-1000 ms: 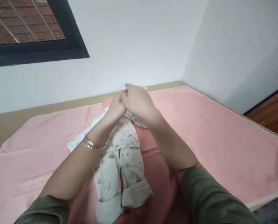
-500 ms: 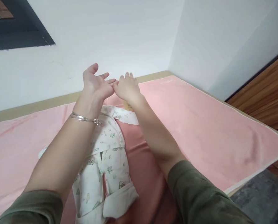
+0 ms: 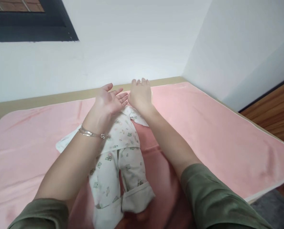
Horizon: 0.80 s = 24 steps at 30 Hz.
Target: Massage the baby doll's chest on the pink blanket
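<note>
White baby clothes with small printed animals, a top (image 3: pixel 125 132) and trousers (image 3: pixel 132 170) with turned-up cuffs, lie on a pink cloth (image 3: pixel 211 127). Over the upper end of the top is my left hand (image 3: pixel 110 100), palm up with fingers spread, holding nothing; a silver bracelet (image 3: pixel 90 133) circles that wrist. Just right of its fingertips, my right hand (image 3: pixel 140 93) shows its back, the fingers pointing away and partly bent, with no object visible in it. The two hands hide the neck area of the top.
A pale board edge (image 3: pixel 37 100) runs behind the cloth along a white wall (image 3: pixel 132 41). At the upper left is a dark window frame (image 3: pixel 32 30). Wood-grain panelling (image 3: pixel 275 111) stands at the right, above a grey surface (image 3: pixel 273 206).
The view has shifted, so the clothes appear further right. My left hand has come lower, nearer the top. The fingers of my right hand look more bent.
</note>
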Tool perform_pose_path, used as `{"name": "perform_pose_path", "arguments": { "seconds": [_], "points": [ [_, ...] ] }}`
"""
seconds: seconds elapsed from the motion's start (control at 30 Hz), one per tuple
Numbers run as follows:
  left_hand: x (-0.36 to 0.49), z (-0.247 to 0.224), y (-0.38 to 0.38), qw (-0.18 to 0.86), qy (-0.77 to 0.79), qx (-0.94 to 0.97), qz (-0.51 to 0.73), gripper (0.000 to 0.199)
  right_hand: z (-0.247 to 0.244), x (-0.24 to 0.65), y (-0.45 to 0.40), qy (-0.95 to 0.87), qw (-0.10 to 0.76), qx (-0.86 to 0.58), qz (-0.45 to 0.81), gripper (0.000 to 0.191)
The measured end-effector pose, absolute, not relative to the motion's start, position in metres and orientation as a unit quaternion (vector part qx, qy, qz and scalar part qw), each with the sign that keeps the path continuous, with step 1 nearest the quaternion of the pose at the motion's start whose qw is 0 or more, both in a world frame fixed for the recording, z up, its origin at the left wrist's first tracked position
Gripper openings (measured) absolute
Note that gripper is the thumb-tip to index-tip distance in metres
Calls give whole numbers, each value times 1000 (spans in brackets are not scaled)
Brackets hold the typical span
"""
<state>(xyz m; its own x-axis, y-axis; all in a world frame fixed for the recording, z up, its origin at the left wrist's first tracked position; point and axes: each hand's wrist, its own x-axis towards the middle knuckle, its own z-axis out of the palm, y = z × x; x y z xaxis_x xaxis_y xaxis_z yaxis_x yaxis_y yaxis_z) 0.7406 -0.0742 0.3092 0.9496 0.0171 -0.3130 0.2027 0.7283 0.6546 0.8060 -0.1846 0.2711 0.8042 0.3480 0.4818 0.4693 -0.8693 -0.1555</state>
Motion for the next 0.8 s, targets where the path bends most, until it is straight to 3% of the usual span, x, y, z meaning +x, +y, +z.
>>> {"name": "perform_pose_path", "arguments": {
  "seconds": [0.3,0.6,0.8],
  "points": [
    [636,361,-23,943,83,322,-7,60,270,816,-177,-120,126,-950,-259,41],
    [601,380,3,958,52,279,43,52,294,809,-168,-55,78,-974,-206,42],
    [580,389,26,974,-16,222,45,49,308,815,-177,-61,119,-971,-198,36]
  ]
}}
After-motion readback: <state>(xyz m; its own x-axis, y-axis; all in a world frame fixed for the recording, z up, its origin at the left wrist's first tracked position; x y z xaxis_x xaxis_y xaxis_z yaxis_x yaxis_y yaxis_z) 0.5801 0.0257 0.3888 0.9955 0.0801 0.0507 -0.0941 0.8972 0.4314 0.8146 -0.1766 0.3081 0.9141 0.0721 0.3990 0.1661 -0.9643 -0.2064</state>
